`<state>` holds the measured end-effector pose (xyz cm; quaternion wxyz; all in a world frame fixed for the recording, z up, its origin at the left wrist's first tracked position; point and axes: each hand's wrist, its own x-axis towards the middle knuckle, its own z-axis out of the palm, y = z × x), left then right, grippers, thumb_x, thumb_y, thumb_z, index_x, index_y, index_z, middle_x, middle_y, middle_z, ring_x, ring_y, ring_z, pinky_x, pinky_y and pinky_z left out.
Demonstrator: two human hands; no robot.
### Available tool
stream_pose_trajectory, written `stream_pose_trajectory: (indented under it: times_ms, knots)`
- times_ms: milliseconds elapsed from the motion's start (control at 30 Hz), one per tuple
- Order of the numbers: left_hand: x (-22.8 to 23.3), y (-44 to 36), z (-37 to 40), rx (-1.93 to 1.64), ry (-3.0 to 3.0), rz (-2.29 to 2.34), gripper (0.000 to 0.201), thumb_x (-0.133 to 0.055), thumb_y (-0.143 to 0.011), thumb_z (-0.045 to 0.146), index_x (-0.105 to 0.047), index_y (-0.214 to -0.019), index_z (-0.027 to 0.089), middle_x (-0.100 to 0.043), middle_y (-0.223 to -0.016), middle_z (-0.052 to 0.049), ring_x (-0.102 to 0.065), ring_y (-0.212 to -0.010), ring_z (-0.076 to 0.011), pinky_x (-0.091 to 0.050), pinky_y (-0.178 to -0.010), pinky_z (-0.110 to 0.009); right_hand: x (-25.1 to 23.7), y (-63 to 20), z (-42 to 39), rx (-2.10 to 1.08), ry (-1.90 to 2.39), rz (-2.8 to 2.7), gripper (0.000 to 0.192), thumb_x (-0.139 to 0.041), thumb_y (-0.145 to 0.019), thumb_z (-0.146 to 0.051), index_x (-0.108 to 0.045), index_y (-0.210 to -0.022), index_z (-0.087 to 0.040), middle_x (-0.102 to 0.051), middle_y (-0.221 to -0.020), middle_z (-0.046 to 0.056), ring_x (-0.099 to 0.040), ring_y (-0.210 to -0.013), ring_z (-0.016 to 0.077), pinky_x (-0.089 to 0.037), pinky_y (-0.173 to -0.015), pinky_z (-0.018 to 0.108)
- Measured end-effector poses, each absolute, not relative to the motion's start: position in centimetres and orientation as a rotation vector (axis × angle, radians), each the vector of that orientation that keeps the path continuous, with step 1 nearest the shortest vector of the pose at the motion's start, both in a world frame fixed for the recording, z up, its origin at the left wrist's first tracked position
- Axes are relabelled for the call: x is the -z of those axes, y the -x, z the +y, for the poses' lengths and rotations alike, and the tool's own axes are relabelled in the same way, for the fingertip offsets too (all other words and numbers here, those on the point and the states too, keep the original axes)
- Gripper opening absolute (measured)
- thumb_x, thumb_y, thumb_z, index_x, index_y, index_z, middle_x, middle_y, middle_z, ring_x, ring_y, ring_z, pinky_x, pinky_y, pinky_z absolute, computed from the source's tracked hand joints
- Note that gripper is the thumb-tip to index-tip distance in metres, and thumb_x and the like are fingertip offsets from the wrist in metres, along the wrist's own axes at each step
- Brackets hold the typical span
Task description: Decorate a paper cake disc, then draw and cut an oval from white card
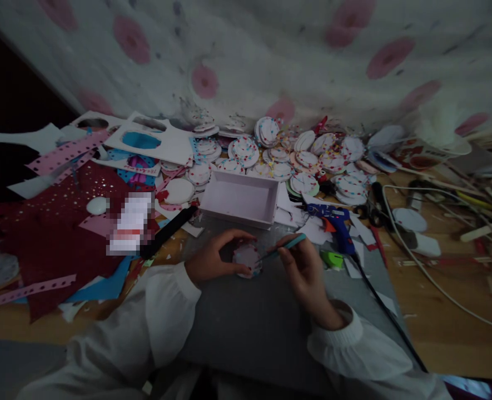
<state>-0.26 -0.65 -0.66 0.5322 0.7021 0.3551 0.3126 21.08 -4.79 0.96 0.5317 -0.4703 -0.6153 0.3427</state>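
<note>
Left hand pinches round dotted paper disc on grey mat. Right hand grips teal tool, tip on disc's right edge.

Dim room, pink-spotted white backdrop

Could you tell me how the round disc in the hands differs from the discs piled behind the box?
The held disc lies alone on the grey mat, gripped by the left hand while the right hand holds a teal tool to it. The piled discs are stacked, overlapping and untouched. Both are round, pale and dotted.
</note>
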Motion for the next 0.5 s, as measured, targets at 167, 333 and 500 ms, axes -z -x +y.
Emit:
stream_pose_trajectory:
  times_ms: [167, 333, 500]
  knots:
    - [0.8, 0.4, -0.6, -0.732, -1.660, 0.845, 0.063, -0.084, -0.067, 0.036, -0.058, -0.123, 0.024, -0.062, -0.124, -0.009, -0.059, -0.115, -0.0244, -0.044, -0.100, -0.038, -0.9, -21.2, -4.9, -0.788, 1.131, -1.415, 0.005, -0.054, -0.094, -0.025, -0.058, -0.093, -0.024, -0.061, -0.083, 0.001, -0.059, -0.077, 0.0159, -0.047, -0.068, 0.028]
    - [0.8, 0.5, -0.6, -0.710, -1.625, 0.855, 0.062, -0.084, -0.067, 0.037, -0.058, -0.123, 0.024, -0.062, -0.126, -0.010, -0.058, -0.115, -0.0255, -0.044, -0.100, -0.039, -1.4, -21.4, -4.8, -0.843, 1.116, -1.299, 0.004, -0.055, -0.094, -0.027, -0.058, -0.095, -0.024, -0.063, -0.083, 0.001, -0.061, -0.075, 0.0147, -0.049, -0.066, 0.027]
    - [1.2, 0.6, -0.6, -0.743, -1.602, 0.820, 0.063, -0.083, -0.068, 0.035, -0.058, -0.124, 0.024, -0.062, -0.125, -0.010, -0.058, -0.115, -0.0260, -0.044, -0.100, -0.040, -2.0, -21.8, -4.2, -1.061, 1.008, -1.197, 0.008, -0.058, -0.093, -0.032, -0.058, -0.098, -0.025, -0.067, -0.088, 0.002, -0.066, -0.081, 0.0154, -0.054, -0.073, 0.029]
